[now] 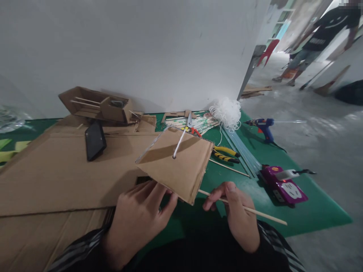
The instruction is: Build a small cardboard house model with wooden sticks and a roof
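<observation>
My left hand [141, 219] is closed on the lower edge of a folded cardboard piece [187, 166], its fingertips partly hidden behind it. A white cord [179, 144] comes out of a small hole in that piece. My right hand [235, 207] pinches a thin wooden stick [266, 215] between thumb and fingers. The stick's left end reaches the right edge of the cardboard piece; whether it goes inside is hidden. Behind the piece lie scissors [189, 120] and yellow-and-black pliers [226, 152].
A cardboard box model [96, 105] stands at the back left, near a black phone [95, 140] on cardboard sheets [56, 170]. Toward the right are a tangle of white cord [226, 113], clear glue sticks [241, 151], a blue glue gun [263, 126] and a purple power strip [283, 185]. A person [320, 37] stands beyond.
</observation>
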{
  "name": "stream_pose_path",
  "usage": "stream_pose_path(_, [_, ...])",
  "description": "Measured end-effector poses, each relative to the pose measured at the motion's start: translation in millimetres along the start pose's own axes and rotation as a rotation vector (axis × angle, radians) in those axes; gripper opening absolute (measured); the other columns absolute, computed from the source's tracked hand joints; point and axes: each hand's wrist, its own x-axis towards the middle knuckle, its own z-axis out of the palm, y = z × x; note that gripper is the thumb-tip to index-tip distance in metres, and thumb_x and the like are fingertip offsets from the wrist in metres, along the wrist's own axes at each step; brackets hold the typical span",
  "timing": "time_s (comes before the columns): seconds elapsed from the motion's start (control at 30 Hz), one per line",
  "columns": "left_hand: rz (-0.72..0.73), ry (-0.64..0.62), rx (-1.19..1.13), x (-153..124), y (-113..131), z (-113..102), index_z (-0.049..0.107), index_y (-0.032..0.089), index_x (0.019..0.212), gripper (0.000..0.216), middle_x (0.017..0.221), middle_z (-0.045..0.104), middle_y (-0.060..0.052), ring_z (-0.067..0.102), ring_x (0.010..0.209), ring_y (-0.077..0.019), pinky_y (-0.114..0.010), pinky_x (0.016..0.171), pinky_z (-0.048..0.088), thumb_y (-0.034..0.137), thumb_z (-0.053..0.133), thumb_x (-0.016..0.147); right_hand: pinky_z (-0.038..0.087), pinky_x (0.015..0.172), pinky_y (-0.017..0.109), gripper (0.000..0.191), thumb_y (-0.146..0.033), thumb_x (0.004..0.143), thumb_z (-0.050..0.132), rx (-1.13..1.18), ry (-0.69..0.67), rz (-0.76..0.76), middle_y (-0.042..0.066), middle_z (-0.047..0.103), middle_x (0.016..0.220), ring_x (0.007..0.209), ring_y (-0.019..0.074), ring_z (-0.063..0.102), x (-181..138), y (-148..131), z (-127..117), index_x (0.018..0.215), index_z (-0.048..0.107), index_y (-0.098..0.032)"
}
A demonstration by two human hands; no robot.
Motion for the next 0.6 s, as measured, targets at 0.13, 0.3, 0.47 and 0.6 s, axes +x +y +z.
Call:
stream_pose_path(0.13, [0.002,-0.035,-0.017,-4.8,-0.8,3.2,0.062,0.023,0.073,0.017,0.055,0.063,0.004,0.061,0.051,-0.0155,-0.029,0.054,0.036,0.023,0.059,0.089,0.051,0.054,0.027,0.055,-0.055,0.099,0.043,-0.012,0.005,0.001,0.006,0.072,0.059,0.057,0.0169,0.066,-0.2,0.0,0.3,0.069,0.069,-0.017])
stream_pose_path(0.3, [0.0,-0.015,-0.05,-8.0,-4.1,1.6,0.065,0.025,0.076,0.014,0.058,0.066,0.004,0.063,0.054,-0.0165,-0.029,0.055,0.04,0.024,0.062,0.09,0.051,0.053,0.027,0.054,-0.055,0.099,0.044,-0.001,0.005,-0.002,0.006,0.072,0.059,0.057,0.0169,0.066,-0.3,0.9,0.8,0.069,0.069,-0.017])
stream_pose_path(0.47, [0.006,-0.016,-0.051,-6.5,-5.6,-1.3,0.068,0.025,0.079,0.014,0.058,0.066,0.003,0.064,0.056,-0.0173,-0.03,0.054,0.04,0.024,0.061,0.091,0.051,0.054,0.025,0.054,-0.054,0.1,0.044,0.001,0.005,0.003,0.006,0.072,0.059,0.057,0.016,0.066,0.3,0.8,1.0,0.07,0.069,-0.017])
stream_pose_path(0.6, [0.01,-0.033,-0.051,-5.6,-5.4,-1.1,0.069,0.026,0.077,0.019,0.054,0.063,0.004,0.063,0.053,-0.017,-0.03,0.053,0.039,0.023,0.057,0.093,0.051,0.054,0.025,0.054,-0.055,0.099,0.044,-0.008,0.006,-0.005,0.005,0.072,0.059,0.057,0.0153,0.066,0.2,-0.3,1.3,0.069,0.069,-0.018])
